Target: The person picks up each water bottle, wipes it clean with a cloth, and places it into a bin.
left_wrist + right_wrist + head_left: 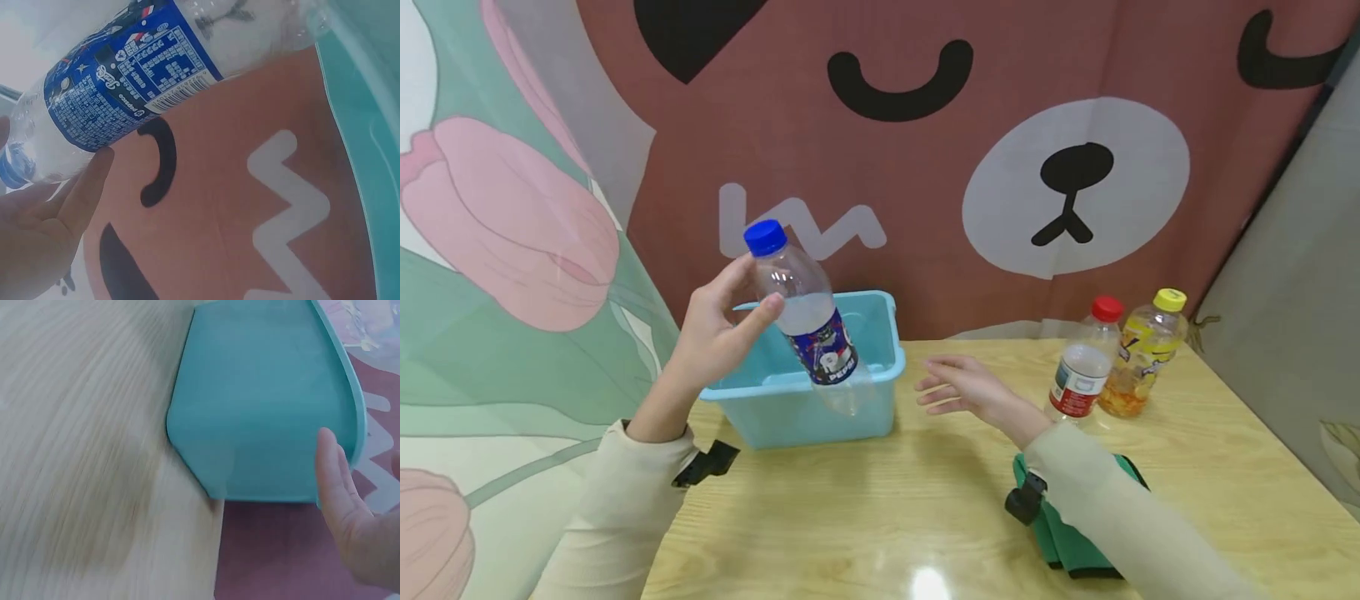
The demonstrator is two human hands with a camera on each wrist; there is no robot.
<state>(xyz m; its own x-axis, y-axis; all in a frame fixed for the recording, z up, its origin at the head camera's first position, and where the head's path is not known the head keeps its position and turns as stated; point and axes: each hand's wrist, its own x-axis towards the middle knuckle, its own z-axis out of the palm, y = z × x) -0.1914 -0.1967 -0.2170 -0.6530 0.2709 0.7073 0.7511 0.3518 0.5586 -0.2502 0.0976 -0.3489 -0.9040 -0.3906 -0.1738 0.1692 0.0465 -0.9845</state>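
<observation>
The bottle is in the air at the box, and the left hand holds it near the neck, with thumb and fingers around it. Its long axis is tilted: the blue cap points up and to the left, the bottom goes down and to the right, toward the right hand. This right hand is nearer to the bottom end, but apart from it; its fingers are extended and grasp nothing. The front rim of the box lies behind the bottle's lower part, and I cannot tell if the bottom is above the opening or before the wall. On the table, a red-capped bottle and a yellow-capped bottle stand beyond the right forearm, which passes over a green cloth.
</observation>
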